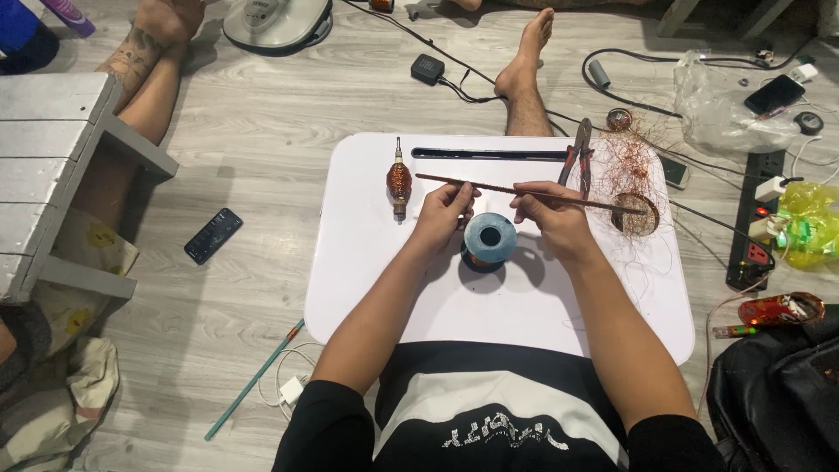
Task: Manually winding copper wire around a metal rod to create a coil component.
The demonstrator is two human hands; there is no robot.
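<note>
rod: a long thin brown rod [489, 187] wound with copper wire, held level above the white lap table [454, 297], running from near the table's far-left part out toward the far-right edge
left hand [444, 214]: fingers pinched around the rod a bit in from its left end, so a short stub pokes out to the left past the fingertips
right hand [551, 210]: thumb and fingers closed on the rod around its middle, and the long right part sticks out past them
spool: a blue spool [489, 239] stands on the table just under and between both hands, hole facing up
screwdriver: copper-wrapped one [398, 181] lies near the far-left part of the table, just left of the left hand
pliers: red-handled pair [577, 157] by the far edge, just behind the right hand
wire mess: loose copper wire tangle [625, 162] at the far-right corner, with the rod's right tip over it
phone: dark one [213, 234] on the floor, well left of the table
</note>
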